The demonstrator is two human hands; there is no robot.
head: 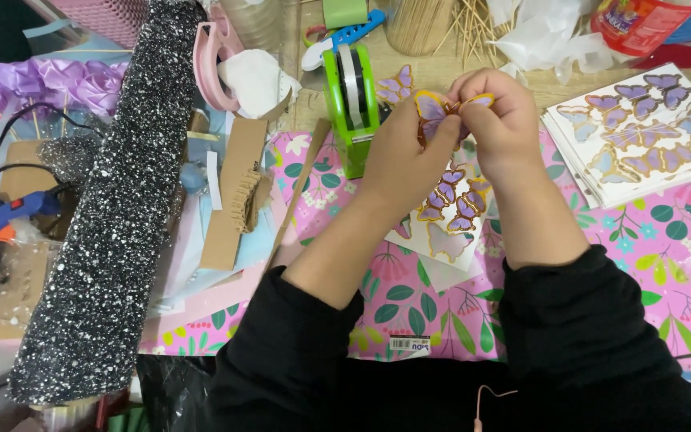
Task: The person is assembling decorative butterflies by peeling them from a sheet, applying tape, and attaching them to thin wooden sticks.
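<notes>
Both hands on a paper butterfly

Up near the top centre of the frame, the left hand (400,152) and right hand (499,120) pinch a purple butterfly (433,110), apparently a sticker, just beside the green tape dispenser (351,100), above the floral paper (665,232).

Open pink floral paper (665,240) at lower right offers passage. The green tape dispenser (348,104) blocks upper centre, the glittery black roll (113,216) walls the left, butterfly sheets (641,132) crowd upper right.
</notes>
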